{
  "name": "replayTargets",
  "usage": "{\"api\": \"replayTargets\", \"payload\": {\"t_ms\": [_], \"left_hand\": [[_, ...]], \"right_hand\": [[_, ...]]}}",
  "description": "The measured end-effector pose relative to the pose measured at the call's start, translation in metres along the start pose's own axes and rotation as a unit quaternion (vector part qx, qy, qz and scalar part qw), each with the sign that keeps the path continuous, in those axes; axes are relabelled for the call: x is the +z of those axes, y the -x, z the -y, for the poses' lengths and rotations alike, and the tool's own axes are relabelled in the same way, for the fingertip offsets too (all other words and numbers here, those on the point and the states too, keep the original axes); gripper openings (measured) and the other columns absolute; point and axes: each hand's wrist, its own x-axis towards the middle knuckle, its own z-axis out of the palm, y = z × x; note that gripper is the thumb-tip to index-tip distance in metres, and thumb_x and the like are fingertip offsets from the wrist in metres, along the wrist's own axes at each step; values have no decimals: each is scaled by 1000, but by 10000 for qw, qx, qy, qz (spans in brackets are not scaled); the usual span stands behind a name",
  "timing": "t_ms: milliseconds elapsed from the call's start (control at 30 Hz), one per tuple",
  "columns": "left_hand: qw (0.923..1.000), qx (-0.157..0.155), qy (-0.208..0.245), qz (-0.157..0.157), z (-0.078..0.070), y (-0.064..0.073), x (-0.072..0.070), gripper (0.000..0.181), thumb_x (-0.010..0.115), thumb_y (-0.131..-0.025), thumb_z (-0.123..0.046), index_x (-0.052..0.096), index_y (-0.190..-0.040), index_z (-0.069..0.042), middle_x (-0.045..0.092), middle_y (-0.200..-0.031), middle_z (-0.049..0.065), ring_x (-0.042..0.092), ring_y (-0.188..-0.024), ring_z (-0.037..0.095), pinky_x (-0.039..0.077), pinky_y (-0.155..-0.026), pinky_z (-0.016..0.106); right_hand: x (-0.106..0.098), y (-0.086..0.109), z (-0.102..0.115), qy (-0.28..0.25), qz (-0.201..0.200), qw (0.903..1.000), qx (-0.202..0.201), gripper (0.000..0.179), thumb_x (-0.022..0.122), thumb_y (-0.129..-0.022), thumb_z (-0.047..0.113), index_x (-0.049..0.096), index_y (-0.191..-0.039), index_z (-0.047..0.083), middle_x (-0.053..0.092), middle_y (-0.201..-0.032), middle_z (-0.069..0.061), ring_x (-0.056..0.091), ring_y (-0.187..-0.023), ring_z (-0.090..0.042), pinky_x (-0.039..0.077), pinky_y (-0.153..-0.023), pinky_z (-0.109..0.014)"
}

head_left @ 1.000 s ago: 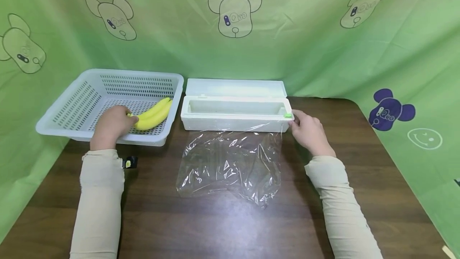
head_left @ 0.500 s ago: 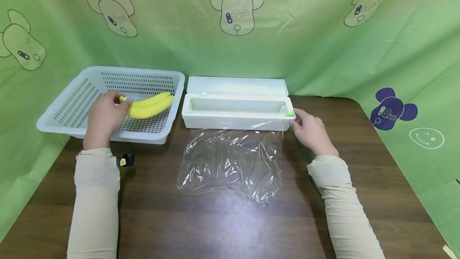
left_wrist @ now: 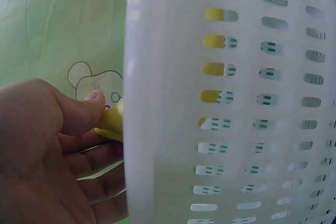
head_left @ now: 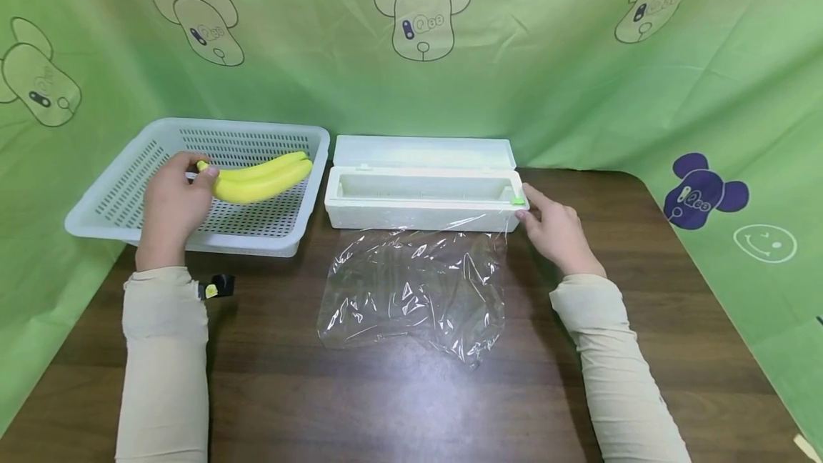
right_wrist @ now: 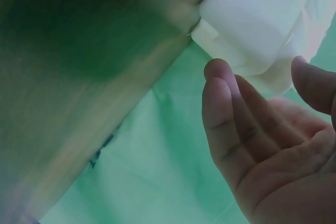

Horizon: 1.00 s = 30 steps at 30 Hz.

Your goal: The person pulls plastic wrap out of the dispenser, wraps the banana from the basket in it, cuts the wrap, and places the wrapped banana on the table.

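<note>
In the head view my left hand point(head_left: 176, 198) pinches the stem end of a yellow bunch of bananas point(head_left: 263, 181), raised above the floor of the white plastic basket point(head_left: 292, 243). In the left wrist view the basket wall point(left_wrist: 168, 77) hides most of the bananas point(left_wrist: 111, 121); yellow shows through its slots. My right hand point(head_left: 558, 234) touches the right end of a white cling film box point(head_left: 421, 218), with fingers fairly straight and thumb apart in the right wrist view. The box lid point(head_left: 424, 152) is folded back. A sheet of clear cling film point(head_left: 411, 291) spreads from the box's front edge over the table.
The brown wooden table point(head_left: 411, 420) carries everything. A green slider point(head_left: 517, 201) sits at the box's front right corner. Behind the basket and box hangs a green curtain point(head_left: 553, 91) with printed bear heads.
My left hand has lifted the bananas off the basket floor and drawn them a little to the left. The right hand stays at the box end, almost unmoved.
</note>
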Motion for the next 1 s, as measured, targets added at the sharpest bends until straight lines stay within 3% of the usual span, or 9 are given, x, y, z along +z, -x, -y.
{"api": "replayTargets", "payload": {"t_ms": [300, 1000], "left_hand": [[9996, 188, 220, -11, -6, 1, 5, 46, 44, -108, -29, 50, -145, -1, 55, -134, 26, 54, -109, 37, 45, -82, 44], [9958, 523, 710, 239, -21, 6, 23, 38, 48, -108, -24, 55, -140, -4, 57, -128, 20, 53, -107, 33, 44, -80, 41]], "right_hand": [[2, 0, -2, -14, -58, 10000, -20, 45, 61, -101, 14, 53, -143, 0, 63, -120, -31, 57, -91, -43, 43, -86, -60], [3, 0, -3, -55, -50, 10000, -34, 45, 62, -101, 13, 53, -143, -1, 64, -119, -31, 61, -93, -43, 43, -88, -60]]}}
